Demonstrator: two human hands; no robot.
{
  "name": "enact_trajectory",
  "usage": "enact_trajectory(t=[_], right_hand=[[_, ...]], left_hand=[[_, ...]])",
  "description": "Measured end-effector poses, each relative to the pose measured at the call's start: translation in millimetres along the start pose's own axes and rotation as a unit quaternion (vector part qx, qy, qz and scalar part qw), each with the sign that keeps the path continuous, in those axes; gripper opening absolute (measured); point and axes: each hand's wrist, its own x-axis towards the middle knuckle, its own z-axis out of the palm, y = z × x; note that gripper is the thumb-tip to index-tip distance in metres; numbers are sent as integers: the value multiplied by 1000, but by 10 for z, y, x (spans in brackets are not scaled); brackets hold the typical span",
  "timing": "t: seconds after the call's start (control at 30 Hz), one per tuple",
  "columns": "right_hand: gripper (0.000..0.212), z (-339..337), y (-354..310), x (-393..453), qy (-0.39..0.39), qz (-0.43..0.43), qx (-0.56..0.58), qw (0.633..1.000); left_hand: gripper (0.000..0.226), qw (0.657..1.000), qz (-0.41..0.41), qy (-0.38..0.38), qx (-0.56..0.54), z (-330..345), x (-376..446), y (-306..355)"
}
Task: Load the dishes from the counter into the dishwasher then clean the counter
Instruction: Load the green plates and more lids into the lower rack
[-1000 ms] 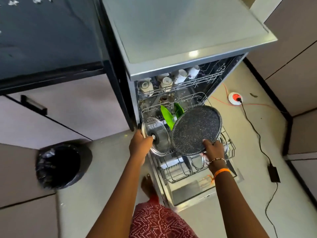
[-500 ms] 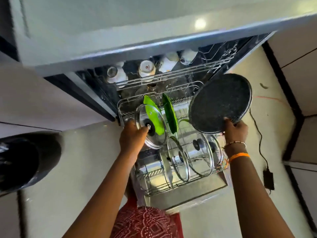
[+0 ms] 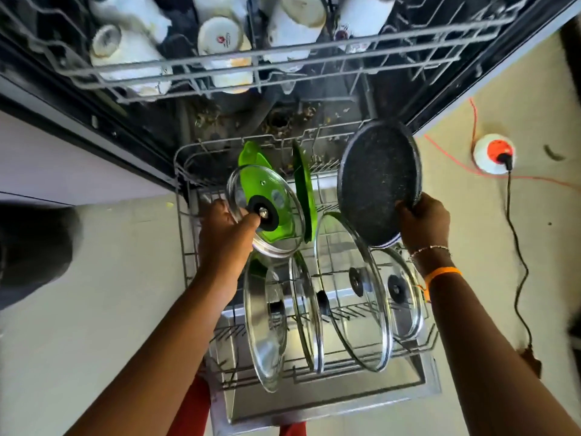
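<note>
Presumably both pieces are held on edge because the lower rack (image 3: 185,234) takes flat things upright between its tines. The left hand (image 3: 224,239) has its fingers curled round the rim of a small glass lid (image 3: 267,212), thumb by the centre knob, holding it just in front of the green plates (image 3: 303,190) at the rack's back left. The right hand (image 3: 424,220) grips the lower edge of the dark speckled pan (image 3: 379,180), its fingers wrapped under the rim, tilted over the rack's right side, seemingly seeking a free slot. Counted: two green plates, four glass lids (image 3: 353,291) already standing in the rack (a fifth in hand), one pan, and about five white mugs (image 3: 125,48) upturned in the upper rack (image 3: 314,62).
</note>
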Motion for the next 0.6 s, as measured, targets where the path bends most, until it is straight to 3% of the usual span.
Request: enact_trajectory(t=[0.37, 0.6], right_hand=[[21, 445, -131, 143, -2, -89, -96, 991], [27, 640, -182, 369, -18, -121, -38, 992]], left_hand=[[23, 1000, 14, 1, 9, 241, 171, -160], [14, 999, 27, -24, -14, 254, 210, -181]])
